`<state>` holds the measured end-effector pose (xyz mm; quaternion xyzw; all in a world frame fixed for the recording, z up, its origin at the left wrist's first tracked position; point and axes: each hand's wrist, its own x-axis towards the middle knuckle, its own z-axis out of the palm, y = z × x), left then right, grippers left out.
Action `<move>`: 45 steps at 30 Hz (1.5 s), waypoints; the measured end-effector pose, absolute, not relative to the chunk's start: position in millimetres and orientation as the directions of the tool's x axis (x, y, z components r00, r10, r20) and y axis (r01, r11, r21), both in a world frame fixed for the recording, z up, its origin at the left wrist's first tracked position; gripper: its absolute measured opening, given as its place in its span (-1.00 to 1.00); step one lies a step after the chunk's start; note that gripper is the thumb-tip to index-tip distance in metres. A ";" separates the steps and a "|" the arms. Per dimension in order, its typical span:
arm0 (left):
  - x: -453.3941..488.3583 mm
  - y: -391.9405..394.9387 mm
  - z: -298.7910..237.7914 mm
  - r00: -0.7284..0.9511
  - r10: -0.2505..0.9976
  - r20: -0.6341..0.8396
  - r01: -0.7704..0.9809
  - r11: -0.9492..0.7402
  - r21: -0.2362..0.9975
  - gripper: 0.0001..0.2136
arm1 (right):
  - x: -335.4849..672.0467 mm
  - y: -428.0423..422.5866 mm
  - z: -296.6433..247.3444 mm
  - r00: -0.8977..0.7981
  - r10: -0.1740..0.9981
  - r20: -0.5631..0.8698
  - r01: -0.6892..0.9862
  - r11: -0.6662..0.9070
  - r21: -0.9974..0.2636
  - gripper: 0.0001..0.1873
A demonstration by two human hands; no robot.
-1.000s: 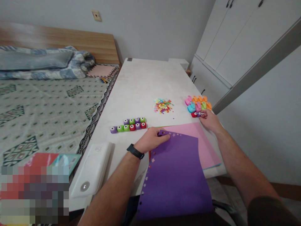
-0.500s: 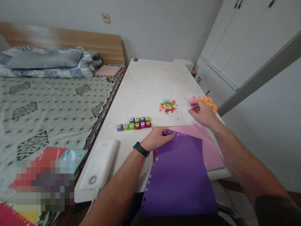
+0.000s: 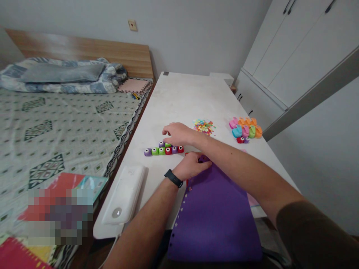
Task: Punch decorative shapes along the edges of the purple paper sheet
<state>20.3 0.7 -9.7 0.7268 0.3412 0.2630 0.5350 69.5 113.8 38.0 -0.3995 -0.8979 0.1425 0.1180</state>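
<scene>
My left hand grips the upper left corner of a purple sheet of paper, which hangs over the table's near edge. Small shapes are punched along the sheet's left side. Over the back row of small craft punches hovers my right hand, its fingers curled loosely and apart with nothing seen in them. It hides part of that row. The punches are purple, green and red. My right forearm crosses above the sheet and covers its top edge.
A pile of coloured paper bits lies mid-table. Larger flower-like punches stand at the right, with small red and purple punches before them. A white box-shaped device sits front left, beside a bed. Pink paper lies under the purple sheet.
My right hand has swung left from the punches at the right to the small punch rows. A small red and a small purple punch now show at the right. My left hand keeps its hold.
</scene>
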 end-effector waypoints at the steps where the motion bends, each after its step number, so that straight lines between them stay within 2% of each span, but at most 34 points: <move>1: 20.6 1.0 -10.4 0.620 0.783 0.039 0.199 -0.205 0.958 -0.70 | 60.5 117.6 35.2 -0.665 0.742 0.085 0.682 0.649 -0.337 -0.69; 6: 21.5 1.7 -15.2 0.587 0.793 0.163 0.067 -0.248 0.966 -0.62 | 36.5 128.0 22.8 -0.659 0.751 -0.030 0.708 0.607 -0.360 -0.79; 9: 22.3 2.4 -18.4 0.579 0.796 0.175 0.047 -0.247 0.968 -0.61 | 33.4 129.2 15.8 -0.638 0.767 -0.062 0.722 0.569 -0.395 -0.87; 12: 22.4 2.9 -19.5 0.575 0.795 0.193 0.041 -0.263 0.964 -0.58 | 34.2 128.3 13.2 -0.632 0.775 -0.021 0.705 0.564 -0.429 -0.90; 15: 21.0 3.0 -17.8 0.596 0.787 0.161 0.074 -0.253 0.965 -0.61 | 40.2 127.5 19.4 -0.606 0.791 0.078 0.677 0.565 -0.471 -0.91; 18: 18.7 2.7 -15.3 0.631 0.775 0.041 0.196 -0.211 0.958 -0.70 | 56.9 125.9 31.6 -0.531 0.830 0.170 0.603 0.511 -0.612 -0.87; 21: 17.1 2.2 -14.3 0.634 0.773 -0.025 0.260 -0.182 0.948 -0.69 | 87.9 118.5 43.2 -0.444 0.872 0.207 0.451 0.418 -0.789 -0.83; 23: 16.9 2.1 -14.9 0.604 0.796 -0.047 0.281 -0.157 0.947 -0.66 | 115.6 108.3 48.6 -0.397 0.893 0.212 0.317 0.350 -0.881 -0.78; 26: 17.6 3.2 -17.0 0.539 0.840 -0.065 0.314 -0.129 0.941 -0.62 | 162.9 86.7 50.8 -0.330 0.928 0.174 0.192 0.246 -0.950 -0.71; 28: 18.3 4.6 -18.7 0.517 0.854 -0.065 0.324 -0.124 0.938 -0.62 | 195.0 71.2 47.0 -0.287 0.947 0.146 0.162 0.198 -0.967 -0.69; 33: 20.4 8.0 -23.0 0.477 0.876 -0.072 0.340 -0.108 0.934 -0.63 | 261.2 39.5 23.3 -0.134 0.988 0.076 0.204 0.103 -0.974 -0.65; 40: 23.3 9.4 -24.5 0.406 0.911 -0.070 0.302 -0.062 0.951 -0.65 | 292.1 13.5 -1.8 -0.151 0.979 -0.140 0.129 -0.121 -0.984 -0.45; 45: 23.5 11.2 -25.9 0.390 0.919 -0.057 0.296 -0.066 0.953 -0.65 | 296.1 12.0 -9.8 -0.198 0.976 -0.094 0.183 -0.057 -0.981 -0.46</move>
